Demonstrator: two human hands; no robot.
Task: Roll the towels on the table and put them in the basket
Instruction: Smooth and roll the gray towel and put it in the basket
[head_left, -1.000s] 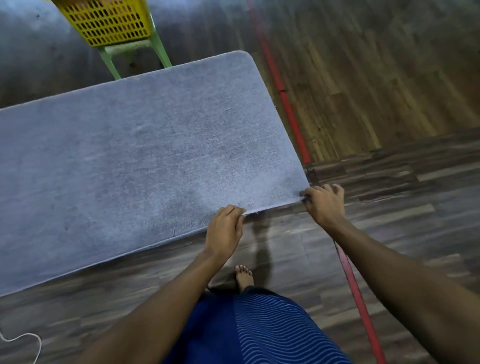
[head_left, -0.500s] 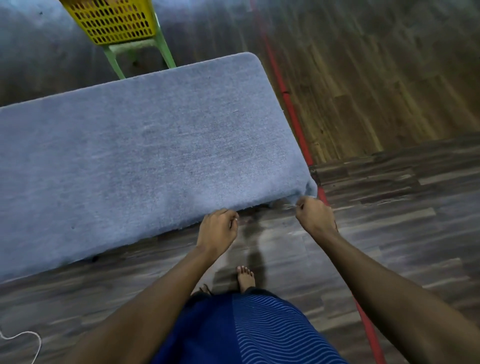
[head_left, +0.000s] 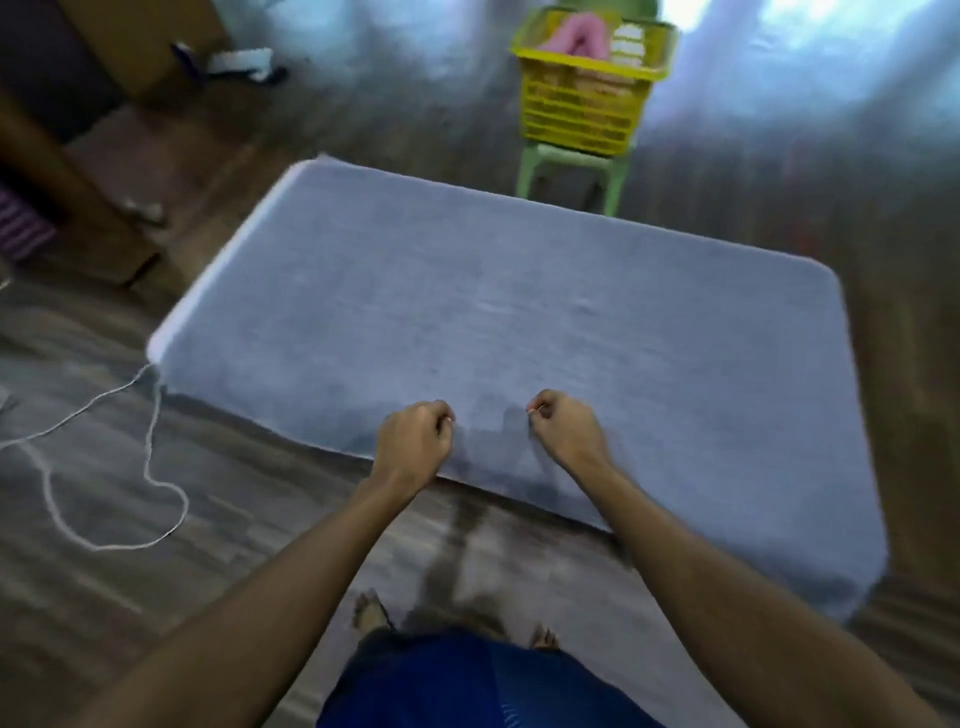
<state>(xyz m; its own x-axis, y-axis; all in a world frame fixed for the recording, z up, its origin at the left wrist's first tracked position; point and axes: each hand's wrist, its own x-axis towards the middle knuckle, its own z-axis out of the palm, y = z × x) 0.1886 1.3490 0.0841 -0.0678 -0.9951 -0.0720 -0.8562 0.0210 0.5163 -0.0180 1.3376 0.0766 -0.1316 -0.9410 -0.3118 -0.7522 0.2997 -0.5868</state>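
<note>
A large grey towel (head_left: 519, 322) lies spread flat over the table, whose white edge (head_left: 208, 280) shows at the left. My left hand (head_left: 413, 447) and my right hand (head_left: 566, 436) sit close together at the middle of the towel's near edge. Their fingers are curled and seem to pinch the cloth, though the frame is blurred. Beyond the table a yellow basket (head_left: 582, 109) stands on a green stool (head_left: 571, 166). A pink rolled towel (head_left: 576, 36) and a white one (head_left: 628, 39) lie inside it.
A white cable (head_left: 104, 467) loops over the wooden floor left of the table. Wooden furniture (head_left: 78, 171) stands at the far left. My bare feet (head_left: 369, 610) are on the floor just below the table's near edge.
My view swung from the table's right end to its middle, and the basket now shows its contents. Both hands left the towel's right corner and now sit together at mid-edge.
</note>
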